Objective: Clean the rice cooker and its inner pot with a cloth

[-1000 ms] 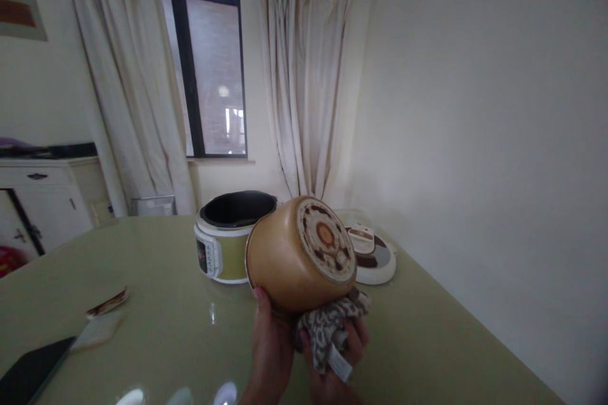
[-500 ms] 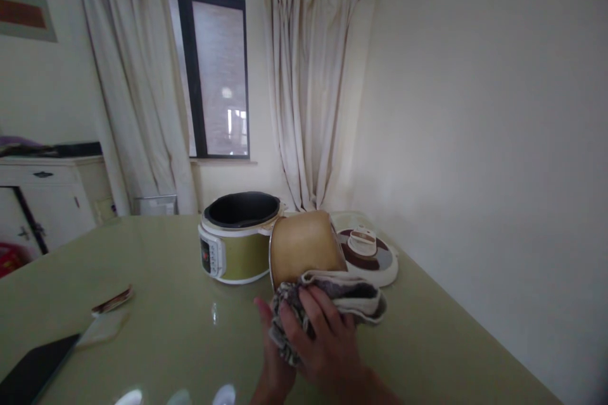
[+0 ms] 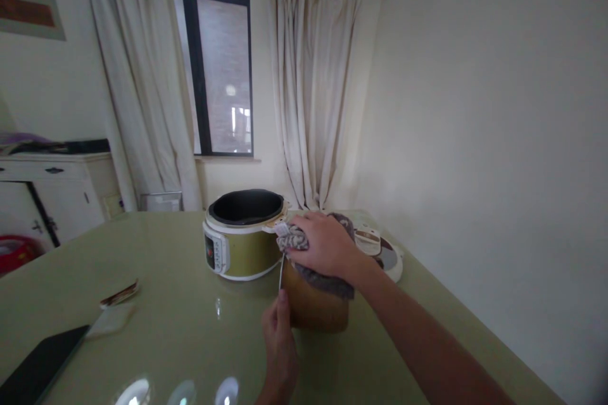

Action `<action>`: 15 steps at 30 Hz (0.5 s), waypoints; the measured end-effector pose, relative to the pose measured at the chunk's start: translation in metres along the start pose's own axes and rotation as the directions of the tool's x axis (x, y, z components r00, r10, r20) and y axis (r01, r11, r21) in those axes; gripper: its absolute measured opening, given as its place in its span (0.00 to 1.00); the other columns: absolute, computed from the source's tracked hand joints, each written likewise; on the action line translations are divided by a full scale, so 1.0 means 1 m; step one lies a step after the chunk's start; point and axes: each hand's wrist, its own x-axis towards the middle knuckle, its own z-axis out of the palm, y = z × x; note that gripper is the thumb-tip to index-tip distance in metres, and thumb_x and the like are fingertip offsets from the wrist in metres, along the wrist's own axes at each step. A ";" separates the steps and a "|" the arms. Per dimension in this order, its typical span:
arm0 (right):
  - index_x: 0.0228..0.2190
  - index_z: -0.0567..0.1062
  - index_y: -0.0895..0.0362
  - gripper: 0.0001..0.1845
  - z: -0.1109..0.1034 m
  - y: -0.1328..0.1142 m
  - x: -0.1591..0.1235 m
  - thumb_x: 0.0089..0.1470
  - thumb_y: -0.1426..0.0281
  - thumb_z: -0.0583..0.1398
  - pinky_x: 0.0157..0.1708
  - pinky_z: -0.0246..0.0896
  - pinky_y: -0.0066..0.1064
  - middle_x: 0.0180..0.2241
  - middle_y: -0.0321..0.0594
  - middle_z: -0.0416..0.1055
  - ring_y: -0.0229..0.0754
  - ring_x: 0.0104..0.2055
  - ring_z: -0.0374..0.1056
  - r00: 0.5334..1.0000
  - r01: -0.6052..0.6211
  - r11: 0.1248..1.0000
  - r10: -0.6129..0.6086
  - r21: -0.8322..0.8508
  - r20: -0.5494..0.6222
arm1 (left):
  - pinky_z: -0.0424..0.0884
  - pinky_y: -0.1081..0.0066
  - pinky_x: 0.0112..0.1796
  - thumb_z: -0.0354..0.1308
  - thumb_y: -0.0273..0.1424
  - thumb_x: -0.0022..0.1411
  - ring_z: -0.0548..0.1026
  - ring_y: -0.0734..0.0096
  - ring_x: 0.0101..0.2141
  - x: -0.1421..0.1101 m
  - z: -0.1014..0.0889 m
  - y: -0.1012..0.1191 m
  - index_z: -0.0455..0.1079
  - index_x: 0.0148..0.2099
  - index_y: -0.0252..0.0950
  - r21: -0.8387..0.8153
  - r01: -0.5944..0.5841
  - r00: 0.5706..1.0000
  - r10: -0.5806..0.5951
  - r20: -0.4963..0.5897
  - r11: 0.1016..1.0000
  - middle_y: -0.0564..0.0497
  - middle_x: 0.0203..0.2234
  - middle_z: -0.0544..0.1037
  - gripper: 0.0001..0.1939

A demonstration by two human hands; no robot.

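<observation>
Left hand (image 3: 281, 336): grips pot (image 3: 317, 305) at rim, fingertips partly hidden.
Right hand (image 3: 325, 243): fingers curled over cloth (image 3: 293, 240), cloth against pot's side.
Pot: on its side, probably just above table (image 3: 175, 304), near cooker (image 3: 251, 253).

inner pot (image 3: 318, 313): upper side covered by cloth (image 3: 293, 240) and right hand (image 3: 325, 242) | cooker lid (image 3: 392, 259): left part masked by hand and cloth | control panel (image 3: 216, 254), cloth tag (image 3: 282, 229): print too small to be read | dark flat slab (image 3: 42, 364): cut off at lower left | red object (image 3: 16, 254): cropped at left
</observation>
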 end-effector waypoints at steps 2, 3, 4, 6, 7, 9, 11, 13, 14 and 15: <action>0.48 0.81 0.52 0.24 -0.002 0.028 0.025 0.49 0.58 0.72 0.54 0.61 0.43 0.43 0.44 0.80 0.54 0.49 0.72 0.997 -0.079 0.961 0.070 0.264 0.042 | 0.70 0.70 0.28 0.69 0.64 0.50 0.72 0.66 0.27 -0.001 -0.001 0.005 0.74 0.24 0.34 0.039 -0.026 0.999 0.024 0.030 0.999 0.49 0.22 0.76 0.34; 0.43 0.82 0.52 0.24 -0.001 0.044 0.036 0.43 0.60 0.75 0.56 0.60 0.43 0.41 0.42 0.81 0.54 0.48 0.72 0.988 -0.155 0.890 0.138 0.429 0.070 | 0.69 0.71 0.28 0.70 0.63 0.50 0.71 0.66 0.27 0.000 -0.001 0.006 0.74 0.24 0.34 0.045 -0.019 0.999 0.017 0.043 0.999 0.49 0.22 0.76 0.34; 0.38 0.83 0.52 0.24 0.001 0.060 0.045 0.35 0.63 0.78 0.57 0.60 0.43 0.38 0.40 0.81 0.54 0.48 0.72 0.971 -0.239 0.761 0.208 0.604 0.121 | 0.68 0.71 0.27 0.71 0.62 0.49 0.70 0.67 0.26 0.001 -0.001 0.007 0.75 0.24 0.33 0.050 -0.008 0.999 0.006 0.040 0.999 0.49 0.22 0.76 0.33; 0.31 0.82 0.53 0.23 0.009 0.090 0.053 0.27 0.70 0.78 0.58 0.61 0.44 0.32 0.36 0.81 0.52 0.45 0.73 0.931 -0.351 0.497 0.274 0.793 0.241 | 0.67 0.72 0.26 0.74 0.59 0.48 0.70 0.66 0.26 0.004 -0.004 0.007 0.78 0.25 0.33 0.054 0.014 1.000 -0.014 -0.001 0.998 0.50 0.21 0.76 0.31; 0.29 0.81 0.53 0.20 0.013 0.103 0.051 0.29 0.71 0.77 0.58 0.63 0.44 0.30 0.36 0.80 0.52 0.43 0.74 0.918 -0.378 0.414 0.286 0.828 0.275 | 0.66 0.72 0.25 0.75 0.57 0.47 0.71 0.66 0.26 0.007 -0.005 0.006 0.79 0.26 0.32 0.049 0.023 0.999 -0.022 -0.026 0.999 0.50 0.21 0.76 0.30; 0.28 0.81 0.52 0.13 0.024 0.124 0.037 0.36 0.68 0.74 0.57 0.66 0.46 0.29 0.37 0.80 0.53 0.43 0.76 0.902 -0.396 0.323 0.314 0.859 0.298 | 0.67 0.71 0.25 0.76 0.55 0.47 0.73 0.64 0.27 0.013 -0.009 0.005 0.80 0.28 0.32 0.021 0.042 0.997 -0.041 -0.059 0.999 0.49 0.22 0.77 0.28; 0.30 0.81 0.50 0.09 0.037 0.138 0.016 0.42 0.66 0.72 0.57 0.68 0.48 0.30 0.39 0.81 0.55 0.45 0.77 0.883 -0.399 0.221 0.353 0.890 0.309 | 0.71 0.70 0.27 0.76 0.54 0.46 0.77 0.61 0.29 0.019 -0.013 0.005 0.82 0.31 0.31 -0.038 0.057 0.996 -0.059 -0.073 0.998 0.47 0.25 0.81 0.29; 0.31 0.81 0.49 0.09 0.051 0.148 -0.004 0.44 0.64 0.70 0.58 0.68 0.50 0.32 0.40 0.82 0.56 0.47 0.78 0.864 -0.394 0.121 0.388 0.911 0.322 | 0.75 0.68 0.30 0.77 0.54 0.46 0.80 0.58 0.32 0.023 -0.015 0.007 0.83 0.34 0.30 -0.109 0.088 0.993 -0.096 -0.068 0.990 0.45 0.29 0.84 0.29; 0.32 0.81 0.50 0.09 0.058 0.152 -0.012 0.44 0.64 0.70 0.59 0.69 0.51 0.32 0.41 0.82 0.57 0.47 0.78 0.854 -0.389 0.072 0.402 0.919 0.330 | 0.77 0.67 0.32 0.77 0.53 0.46 0.81 0.56 0.33 0.024 -0.015 0.008 0.84 0.36 0.30 -0.145 0.115 0.990 -0.125 -0.060 0.983 0.44 0.31 0.85 0.29; 0.32 0.81 0.51 0.10 0.065 0.155 -0.019 0.44 0.64 0.70 0.58 0.69 0.52 0.31 0.42 0.82 0.57 0.46 0.79 0.846 -0.377 0.022 0.416 0.926 0.335 | 0.78 0.66 0.33 0.77 0.52 0.47 0.82 0.55 0.34 0.025 -0.014 0.009 0.84 0.38 0.30 -0.181 0.145 0.986 -0.157 -0.056 0.973 0.43 0.33 0.86 0.29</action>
